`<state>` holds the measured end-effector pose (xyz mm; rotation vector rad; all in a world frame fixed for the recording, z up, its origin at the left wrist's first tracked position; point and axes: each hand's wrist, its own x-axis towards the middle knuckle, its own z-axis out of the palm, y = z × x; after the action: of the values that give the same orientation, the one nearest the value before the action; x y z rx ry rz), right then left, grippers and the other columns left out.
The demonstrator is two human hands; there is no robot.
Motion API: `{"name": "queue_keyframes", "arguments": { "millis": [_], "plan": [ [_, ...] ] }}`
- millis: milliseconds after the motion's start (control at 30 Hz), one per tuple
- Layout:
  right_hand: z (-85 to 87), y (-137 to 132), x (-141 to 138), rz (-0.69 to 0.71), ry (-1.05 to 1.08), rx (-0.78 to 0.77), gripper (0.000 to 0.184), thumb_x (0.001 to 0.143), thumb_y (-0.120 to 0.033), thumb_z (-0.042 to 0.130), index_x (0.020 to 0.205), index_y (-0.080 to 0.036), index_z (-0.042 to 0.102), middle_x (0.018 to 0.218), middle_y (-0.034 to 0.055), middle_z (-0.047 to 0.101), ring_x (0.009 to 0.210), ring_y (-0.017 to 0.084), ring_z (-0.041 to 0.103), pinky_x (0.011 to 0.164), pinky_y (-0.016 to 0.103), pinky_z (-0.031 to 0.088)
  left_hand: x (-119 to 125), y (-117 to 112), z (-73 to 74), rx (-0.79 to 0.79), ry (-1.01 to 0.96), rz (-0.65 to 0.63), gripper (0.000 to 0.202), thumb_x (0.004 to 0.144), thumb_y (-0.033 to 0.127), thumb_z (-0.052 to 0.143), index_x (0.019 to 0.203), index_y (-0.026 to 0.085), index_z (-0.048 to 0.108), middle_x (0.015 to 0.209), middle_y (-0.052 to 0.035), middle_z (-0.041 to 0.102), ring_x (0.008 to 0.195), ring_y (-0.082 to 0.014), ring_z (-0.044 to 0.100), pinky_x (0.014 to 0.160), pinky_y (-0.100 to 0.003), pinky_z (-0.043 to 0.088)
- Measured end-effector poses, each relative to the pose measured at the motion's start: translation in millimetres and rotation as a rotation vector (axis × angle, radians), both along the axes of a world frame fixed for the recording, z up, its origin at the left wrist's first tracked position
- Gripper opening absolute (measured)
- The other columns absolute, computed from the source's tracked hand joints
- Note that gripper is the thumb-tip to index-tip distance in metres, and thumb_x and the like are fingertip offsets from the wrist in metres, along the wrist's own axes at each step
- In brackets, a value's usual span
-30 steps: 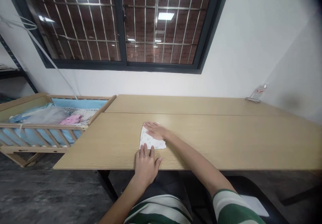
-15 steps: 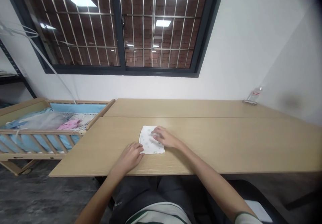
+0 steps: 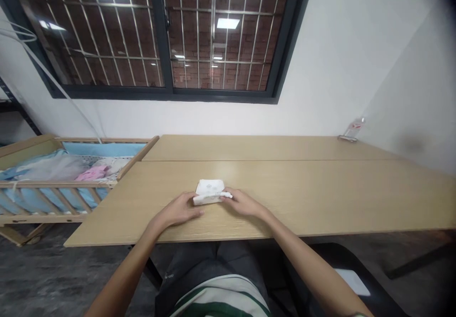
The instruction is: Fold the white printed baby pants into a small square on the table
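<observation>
A small white folded cloth (image 3: 210,188) with a faint print lies on the wooden table (image 3: 302,188), close to its near edge. My left hand (image 3: 178,210) grips the cloth's near left corner and lifts that edge off the table. My right hand (image 3: 242,203) pinches the near right corner, fingers closed on the fabric. The cloth's near edge is raised and turned toward the far side.
A wooden baby crib (image 3: 53,174) with blue lining and pink and white bedding stands against the table's left end. A small bottle (image 3: 351,129) lies at the far right by the wall. A barred window (image 3: 171,36) runs above the table.
Both hands went from lying flat on the cloth to gripping its near corners. The near edge has been lifted and folded back, so the cloth looks shorter.
</observation>
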<state>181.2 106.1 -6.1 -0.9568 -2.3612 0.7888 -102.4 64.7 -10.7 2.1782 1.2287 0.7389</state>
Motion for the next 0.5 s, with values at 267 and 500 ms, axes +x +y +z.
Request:
{"name": "queue_keyframes", "arguments": {
  "millis": [267,500],
  "plan": [
    [-24.2,48.1,-13.1,-0.308,0.084,-0.045,0.039,0.094,-0.055,0.052,0.1,-0.017,0.059,0.084,0.0051,0.067,0.073,0.02,0.058,0.065,0.031,0.046,6.7,53.8,-20.7,-0.026,0.004,0.244,0.036,0.093,0.044,0.05,0.104,0.015,0.067,0.098,-0.0091,0.075,0.085,-0.0223,0.069,0.075,-0.03,0.051],
    [-52.3,72.9,-21.7,-0.571,0.154,0.01,0.044,0.083,-0.045,0.065,0.114,-0.017,0.053,0.091,0.007,0.065,0.08,0.022,0.061,0.071,0.035,0.052,17.8,75.1,-32.7,-0.001,0.154,0.463,0.021,0.089,0.037,0.058,0.087,0.018,0.064,0.088,-0.0093,0.074,0.081,-0.0235,0.068,0.071,-0.031,0.046]
  ]
}}
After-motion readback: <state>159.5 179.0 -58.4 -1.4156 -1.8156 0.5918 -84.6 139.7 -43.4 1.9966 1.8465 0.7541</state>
